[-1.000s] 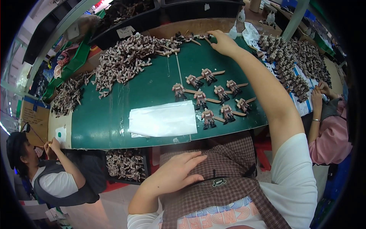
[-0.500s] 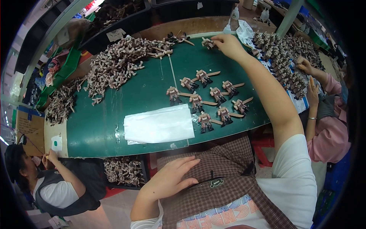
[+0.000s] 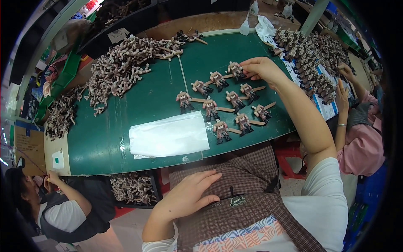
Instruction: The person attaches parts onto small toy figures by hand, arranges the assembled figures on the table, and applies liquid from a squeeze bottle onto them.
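My right hand (image 3: 263, 71) reaches out over the green table, with thumb and fingers pinched on the side of a small toy figure (image 3: 236, 69) in brown and cream with dark boots. That figure is upright in the picture, at the far right end of a loose group. Several similar figures (image 3: 210, 109) lie in slanting rows nearer to me, most with a long brown blade sticking out to the right. My left hand (image 3: 191, 194) rests on the checked brown apron (image 3: 235, 180) at my lap, fingers stretched apart and holding nothing.
A folded white sheet (image 3: 168, 136) lies near the table's front edge. Heaped figure parts (image 3: 119, 67) cover the far left. At right, many assembled figures (image 3: 310, 67) stand close together beside a co-worker in pink (image 3: 361, 147). Another person (image 3: 63, 210) sits at lower left.
My right hand has come from the table's far edge toward me, bringing the figure beside the grouped ones. My left hand stays on the apron. The view has shifted slightly.
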A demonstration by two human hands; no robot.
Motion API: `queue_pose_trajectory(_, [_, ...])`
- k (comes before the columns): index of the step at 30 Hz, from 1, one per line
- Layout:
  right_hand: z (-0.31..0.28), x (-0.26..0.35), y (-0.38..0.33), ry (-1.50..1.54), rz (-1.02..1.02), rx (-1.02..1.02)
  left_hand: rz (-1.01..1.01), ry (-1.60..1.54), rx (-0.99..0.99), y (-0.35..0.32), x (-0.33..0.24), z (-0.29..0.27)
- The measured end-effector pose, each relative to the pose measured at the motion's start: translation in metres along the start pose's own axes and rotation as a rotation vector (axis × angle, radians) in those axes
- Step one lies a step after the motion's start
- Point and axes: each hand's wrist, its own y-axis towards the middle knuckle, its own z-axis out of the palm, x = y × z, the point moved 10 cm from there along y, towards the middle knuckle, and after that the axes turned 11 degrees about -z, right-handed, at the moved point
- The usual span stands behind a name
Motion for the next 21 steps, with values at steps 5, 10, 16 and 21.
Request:
queue_pose_trajectory(5, [0.003, -0.002, 0.001, -0.209, 0.037, 0.056, -0.03, -0.002, -0.009, -0.002, 0.006, 0.0])
queue_pose_trajectory(10, [-0.003, 0.061, 0.027, -0.818, -0.449, -0.095, -0.038, -0.001, -0.01, 0.0, 0.009, 0.001])
queue_pose_trajectory(16, [0.055, 0.075, 0.117, -1.012, -0.602, -0.046, -0.032, -0.008, -0.007, 0.002, 0.004, 0.001])
queue_pose_trajectory(21, [0.086, 0.076, 0.159, -1.039, -0.845, -0.096, -0.037, -0.02, -0.014, -0.001, 0.006, -0.002])
